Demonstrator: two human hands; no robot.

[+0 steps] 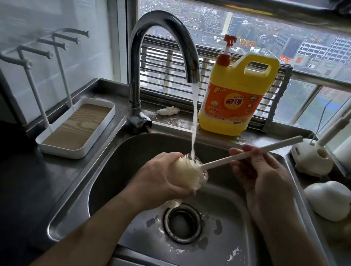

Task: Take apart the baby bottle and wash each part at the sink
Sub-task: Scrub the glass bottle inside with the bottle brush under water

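Head view: over the sink (106, 179), the left hand (161, 177) wraps round the bottle (189, 172), whose mouth tilts up and right under the tap (163, 23). The brush (218, 161) lies along that same axis, its head inside the bottle. Its handle rises rightward into the right hand (261, 175), whose fingers pinch it.

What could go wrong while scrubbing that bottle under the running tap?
The wet bottle, gripped by the left hand alone, might slip into the sink. The water stream lands on its rim and may splash out. The brush handle in the right hand points toward the white stand and could knock it.
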